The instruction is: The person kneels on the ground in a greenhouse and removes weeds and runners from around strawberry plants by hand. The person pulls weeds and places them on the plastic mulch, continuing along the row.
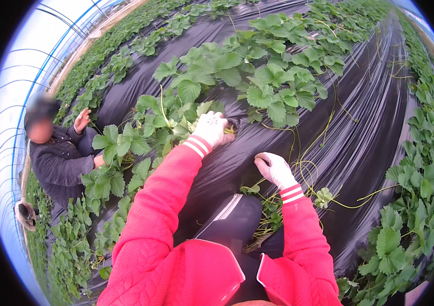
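My left hand [212, 128], in a whitish glove, is at the base of a strawberry plant [186, 118], where its stems come up through a hole in the black plastic mulch film [217, 168]. Its fingers are partly hidden among leaves and stems, so their grip is unclear. To the right, my right hand [276, 170], also gloved, hovers over the film with its fingers curled in. Nothing shows in it. Below that wrist lies a heap of plucked runners and leaves [272, 216], beside my knee [236, 214].
A co-worker [62, 157] crouches at the left, reaching into the same row. Another person [26, 215] is farther off. More strawberry rows [412, 229] run along the right. Loose runners [308, 168] trail over the film. Greenhouse hoops [42, 69] curve along the left.
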The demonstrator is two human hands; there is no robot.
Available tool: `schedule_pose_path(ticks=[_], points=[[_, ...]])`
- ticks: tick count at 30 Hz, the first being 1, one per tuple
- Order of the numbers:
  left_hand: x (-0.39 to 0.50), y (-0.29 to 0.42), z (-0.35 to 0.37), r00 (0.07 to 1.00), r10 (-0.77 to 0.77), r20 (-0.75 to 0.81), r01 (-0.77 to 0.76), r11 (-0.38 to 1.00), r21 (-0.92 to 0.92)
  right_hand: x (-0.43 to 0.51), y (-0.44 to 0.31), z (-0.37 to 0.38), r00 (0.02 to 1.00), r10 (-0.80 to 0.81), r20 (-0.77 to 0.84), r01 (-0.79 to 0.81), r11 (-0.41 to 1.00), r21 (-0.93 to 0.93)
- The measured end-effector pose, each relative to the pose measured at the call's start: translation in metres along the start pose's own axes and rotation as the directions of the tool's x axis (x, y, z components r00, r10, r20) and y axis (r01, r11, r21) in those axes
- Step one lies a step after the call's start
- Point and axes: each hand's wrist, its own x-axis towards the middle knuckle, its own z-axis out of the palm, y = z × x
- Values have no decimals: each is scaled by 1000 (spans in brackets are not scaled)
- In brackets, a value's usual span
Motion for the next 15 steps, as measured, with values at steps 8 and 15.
schedule_pose_path(ticks=[8, 15], points=[[22, 32, 12, 982, -190, 10, 190, 982, 3, -1, 0, 1, 1000, 9, -19, -8, 1000, 12], [33, 33, 17, 952, -286, 111, 298, 949, -104, -1, -4, -3, 997, -61, -45, 61, 998, 7]])
